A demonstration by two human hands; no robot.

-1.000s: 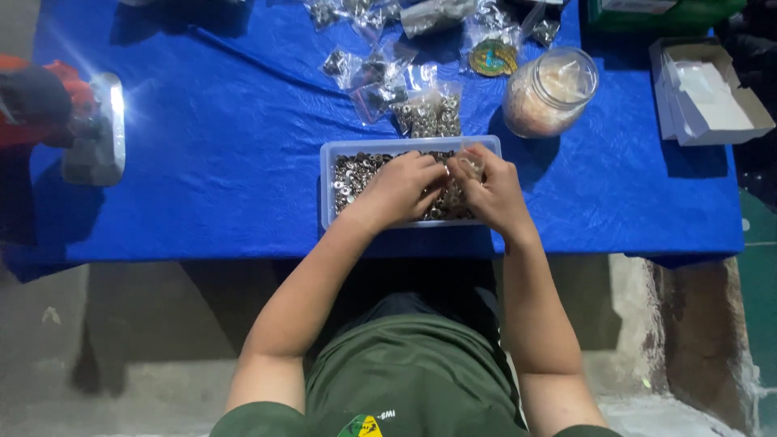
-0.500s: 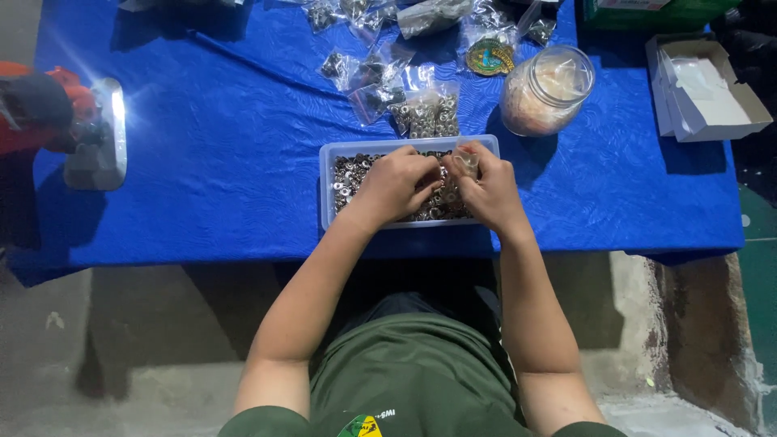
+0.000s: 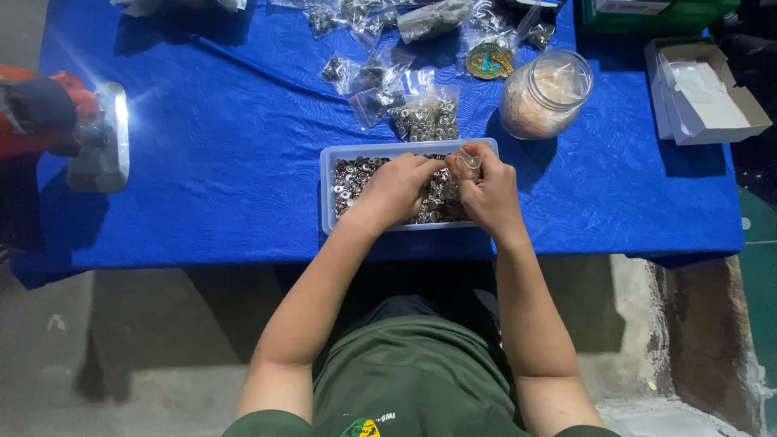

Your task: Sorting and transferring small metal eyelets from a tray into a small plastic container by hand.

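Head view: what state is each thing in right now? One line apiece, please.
Tray: open-topped, filled with small metal rings.
Glass jar: upright, no lid visible, partly filled.
White box: open, flaps spread.
Small plastic bags: lying flat, holding metal parts.
Lamp: lit.
Left hand: over the tray, fingers on the rings.
Right hand: pinching a small clear piece.

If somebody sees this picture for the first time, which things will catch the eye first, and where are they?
First comes the bright blue tablecloth filling the upper half. At its near edge sits a pale tray heaped with small metal rings, where the left hand and the right hand meet over the pile. Behind the tray, to the right, stands a glass jar, and at the far left a lamp glares white.
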